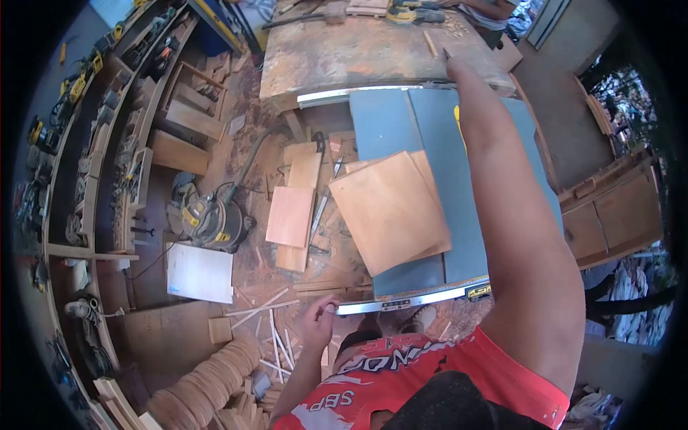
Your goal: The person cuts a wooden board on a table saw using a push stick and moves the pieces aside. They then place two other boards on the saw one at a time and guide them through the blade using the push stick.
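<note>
Dusty workbench (344, 57), thin stick (430, 44) near right grip (454, 64), rail (416, 301) by left grip (317, 326)

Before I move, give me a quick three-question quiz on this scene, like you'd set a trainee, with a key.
1. Which hand is beside the left end of the rail nearest the body?
2. True or false: the boards lie on the blue table.
3. Where does the vacuum stand? (a) on the blue table (b) on the floor (c) on the boards

Key: 1. Left hand; 2. True; 3. b
</note>
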The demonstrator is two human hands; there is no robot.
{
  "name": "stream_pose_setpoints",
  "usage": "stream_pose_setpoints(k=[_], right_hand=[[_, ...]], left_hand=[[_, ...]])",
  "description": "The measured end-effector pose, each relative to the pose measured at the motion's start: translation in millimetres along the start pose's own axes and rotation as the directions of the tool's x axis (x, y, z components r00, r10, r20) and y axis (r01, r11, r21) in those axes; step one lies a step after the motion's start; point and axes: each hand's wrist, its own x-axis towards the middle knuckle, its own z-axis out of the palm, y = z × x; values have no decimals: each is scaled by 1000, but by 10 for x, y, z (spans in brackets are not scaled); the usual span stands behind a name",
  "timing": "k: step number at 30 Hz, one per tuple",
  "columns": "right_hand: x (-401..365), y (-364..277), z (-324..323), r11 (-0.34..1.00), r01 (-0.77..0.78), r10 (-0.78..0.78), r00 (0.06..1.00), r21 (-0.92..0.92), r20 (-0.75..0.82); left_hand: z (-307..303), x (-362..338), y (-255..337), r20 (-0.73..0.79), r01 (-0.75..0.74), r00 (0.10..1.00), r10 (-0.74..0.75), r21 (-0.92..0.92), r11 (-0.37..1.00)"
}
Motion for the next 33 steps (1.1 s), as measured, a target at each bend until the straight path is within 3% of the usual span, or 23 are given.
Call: stream_pose_setpoints(k=[2, 3, 5, 7, 8, 9, 11, 12, 13, 15, 16, 18, 20, 22, 23, 24, 25, 26, 28, 29, 30, 32, 33], right_hand=[[-4, -158, 233, 979, 184, -169, 973, 86, -155], [-127, -176, 269, 980, 182, -171, 977, 83, -125], [-810, -339, -279, 899, 417, -434, 888, 136, 149], [-1226, -331, -253, 878, 423, -448, 891, 226, 73], [-1482, -319, -232, 840, 441, -459, 888, 316, -21], [-1946, -263, -473, 809, 447, -490, 872, 382, 17], [-2836, -40, -754, 794, 309, -401, 913, 523, 71], [-3121, 233, -659, 774, 309, -382, 924, 552, 18], [-3575, 381, -848, 789, 146, -301, 939, 597, 167], [-4526, 596, -1224, 809, -6, -165, 958, 588, 236], [-4880, 790, -1227, 712, -163, -88, 944, 683, 317], [-5403, 1168, -1185, 607, -121, -132, 959, 785, 250], [-5748, 1474, -1155, 548, -162, -36, 976, 820, 217], [-5955, 1774, -1217, 484, -189, 71, 982, 855, 176], [-6034, 1858, -1245, 484, -47, 89, 996, 874, 4], [-6114, 1952, -1273, 490, 97, 98, 981, 867, -165], [-6188, 2074, -1310, 459, 57, 121, 985, 887, -126], [-6279, 2158, -1299, 455, 60, 131, 982, 889, -133], [-6508, 2290, -1201, 297, 80, 68, 992, 952, -105], [-6669, 2422, -1250, 571, -234, 94, 971, 787, 220], [-6847, 2503, -1104, 563, -242, 96, 969, 791, 228], [-7180, 2609, -620, 250, -309, 29, 950, 917, 312], [-7365, 2636, -479, 246, -313, 25, 948, 917, 317]], left_hand=[[-107, 23, -80, -70, -7, 997, 11, 61, 998], [-148, 68, -177, -102, 33, 995, -24, 90, 995], [-19, 316, -16, -122, -3, 992, 12, 73, 997], [150, 737, -80, -73, -65, 995, 63, -25, 998], [278, 960, -17, -69, -43, 996, 49, 81, 996], [478, 1155, 104, -69, -99, 991, 116, 212, 972], [780, 1427, 513, -28, 197, 980, -198, -46, 979], [819, 1566, 439, -19, 196, 980, -197, -42, 980], [873, 1678, 268, -13, 184, 982, -186, -80, 980], [939, 1678, 261, -1, 165, 986, -166, -110, 980], [945, 1614, 373, -30, 136, 989, -143, -159, 978], [940, 1502, 580, -39, 97, 993, -107, -197, 976], [911, 1393, 802, -61, -154, 987, 150, -58, 986], [895, 1164, 1425, 170, -184, 968, 185, -23, 983], [955, 1104, 1592, 200, -191, 961, 192, -23, 981], [1035, 1060, 1723, 363, -196, 911, 195, -34, 980], [1168, 1013, 1819, 508, -201, 839, 196, -45, 979], [1343, 957, 1888, 517, -209, 832, 201, -43, 977], [1715, 849, 1954, 874, -701, 435, 216, 179, 690], [1945, 771, 1927, 926, -719, 355, 130, 181, 671], [2209, 688, 1881, 961, -734, 272, 40, 181, 655], [2705, 627, 1707, 997, -750, 72, -23, 69, 658], [2903, 436, 1771, 997, -748, 76, -29, 76, 659]])
